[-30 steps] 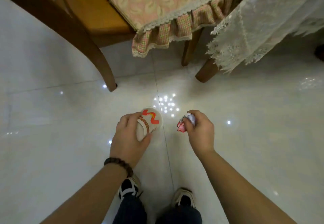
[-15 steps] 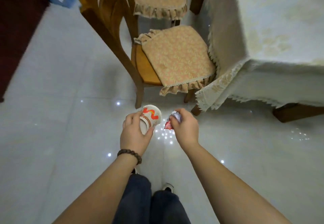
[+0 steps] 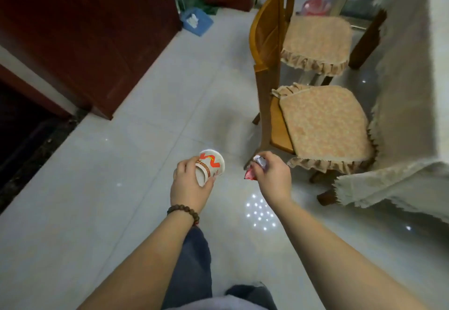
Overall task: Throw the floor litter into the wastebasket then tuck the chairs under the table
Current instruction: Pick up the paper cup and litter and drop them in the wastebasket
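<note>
My left hand (image 3: 188, 183) grips a white paper cup (image 3: 211, 165) with a red and orange pattern, held above the floor. A crumpled red and silver wrapper (image 3: 254, 170) sticks out of my right hand (image 3: 273, 177), which is closed on it. To the right, two wooden chairs with beige frilled cushions stand pulled out from the table: the near chair (image 3: 323, 125) and the far chair (image 3: 315, 40). The table (image 3: 418, 91) under a cream lace cloth fills the right side. A blue wastebasket (image 3: 197, 20) with white paper inside sits far ahead, by the dark red cabinet.
A dark red cabinet (image 3: 85, 30) lines the left side, with a dark strip of floor at its foot. A pink basin (image 3: 315, 7) lies beyond the far chair. Pale glossy tiles (image 3: 145, 139) run between the cabinet and the chairs toward the wastebasket.
I have risen from a crouch and the view has lifted and turned left. The blue wastebasket and the cabinet have come into view. Both hands still hold the cup and the wrapper.
</note>
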